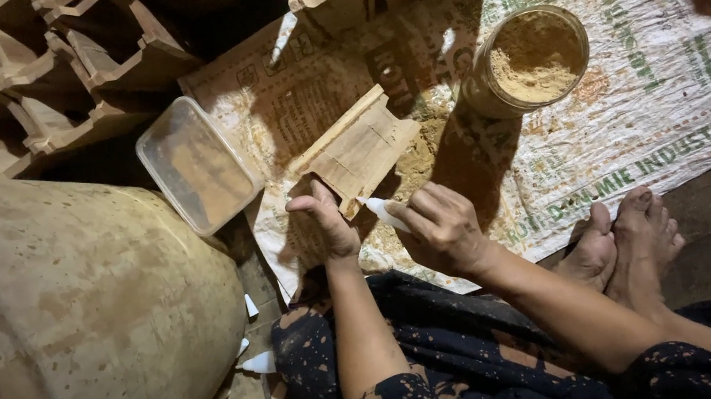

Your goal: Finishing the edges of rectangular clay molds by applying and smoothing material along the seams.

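Hands [331, 223], two; wooden piece [357, 149], one

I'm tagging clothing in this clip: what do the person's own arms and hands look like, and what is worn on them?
Both forearms are bare, with no gloves, rings or watch visible on the left hand or right hand. No sleeves show. The dark navy garment with rust-coloured splotches lies over the lap.
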